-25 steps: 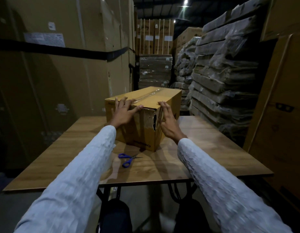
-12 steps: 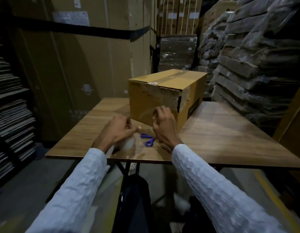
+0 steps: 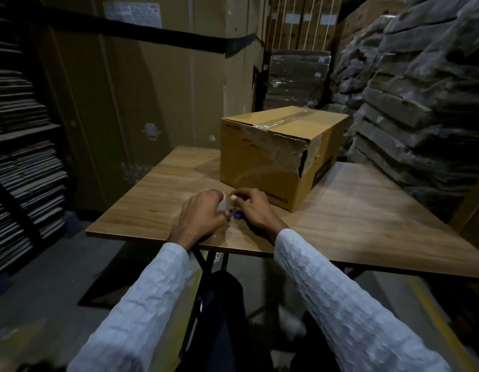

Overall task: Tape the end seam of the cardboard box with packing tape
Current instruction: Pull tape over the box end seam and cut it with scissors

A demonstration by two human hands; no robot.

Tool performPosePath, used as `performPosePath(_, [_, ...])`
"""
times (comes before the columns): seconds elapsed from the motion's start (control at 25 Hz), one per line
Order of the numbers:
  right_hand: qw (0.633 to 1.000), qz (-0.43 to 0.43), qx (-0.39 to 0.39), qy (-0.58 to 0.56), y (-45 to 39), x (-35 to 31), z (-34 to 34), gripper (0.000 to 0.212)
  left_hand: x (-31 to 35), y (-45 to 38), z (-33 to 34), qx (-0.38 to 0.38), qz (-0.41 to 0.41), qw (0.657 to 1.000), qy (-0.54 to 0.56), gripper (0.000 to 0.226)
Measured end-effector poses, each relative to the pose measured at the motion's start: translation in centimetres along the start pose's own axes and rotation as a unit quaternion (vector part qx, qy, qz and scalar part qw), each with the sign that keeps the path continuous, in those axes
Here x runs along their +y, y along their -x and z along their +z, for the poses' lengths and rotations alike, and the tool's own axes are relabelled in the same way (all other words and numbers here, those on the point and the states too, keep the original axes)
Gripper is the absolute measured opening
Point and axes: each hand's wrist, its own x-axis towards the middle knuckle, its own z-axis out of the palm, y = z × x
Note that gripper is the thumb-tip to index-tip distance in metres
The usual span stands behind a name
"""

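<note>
warehouse stacks surround wooden table (image 3: 367, 210). head view: cardboard box (image 3: 276, 154) far centre, torn end seam facing near. left hand (image 3: 202, 216) curls round tape roll (image 3: 224, 204); right hand (image 3: 256, 210) fingertips pinch at its edge, over blue scissors (image 3: 237, 215).

Only readable bit is upside-down black print "Crompt…" on the brown cardboard box (image 3: 262, 167), low on its near side; the rest is cut off. Wall labels too blurry.

Both arms wear long white sleeves (image 3: 348, 299) of crinkled, textured cloth, ending at the wrists. Left hand (image 3: 199, 216) and right hand (image 3: 256, 212) are bare. Dark trousers (image 3: 222, 318) below.
</note>
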Motion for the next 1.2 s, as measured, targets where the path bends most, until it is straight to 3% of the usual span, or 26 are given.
performPosePath(0.2, [0.990, 0.003, 0.023, -0.139, -0.6, -0.8, -1.2, 0.015, 1.3, -1.4, 1.7, 0.081, -0.039, 0.989, 0.118, 0.023])
performPosePath(0.36, [0.988, -0.052, 0.094, -0.108, -1.3, -1.9, -3.6, 0.006, 1.9, -2.2, 2.4, 0.080, -0.086, 0.933, 0.341, 0.050])
performPosePath(0.48, [0.987, -0.071, 0.098, -0.110, -1.7, -3.0, -5.6, 0.007, 2.9, -2.6, 2.6, 0.090, -0.091, 0.902, 0.412, 0.046])
performPosePath(0.64, [0.995, -0.064, 0.042, -0.069, -1.7, -4.8, -8.7, 0.012, 4.5, -2.8, 2.7, 0.096, -0.069, 0.871, 0.476, 0.025])
performPosePath(0.84, [0.997, -0.072, 0.014, 0.011, -1.0, -6.8, -11.5, 0.019, 6.2, -3.3, 3.1, 0.105, -0.049, 0.849, 0.515, 0.018])
performPosePath(1.08, [0.984, -0.107, 0.083, 0.114, -0.9, -7.5, -12.8, 0.007, 8.2, -3.8, 3.7, 0.052, -0.024, 0.833, 0.550, 0.029])
performPosePath(1.2, [0.975, -0.125, 0.123, 0.134, -0.9, -7.0, -13.0, 0.002, 8.6, -4.0, 3.8, 0.080, -0.010, 0.843, 0.532, 0.025])
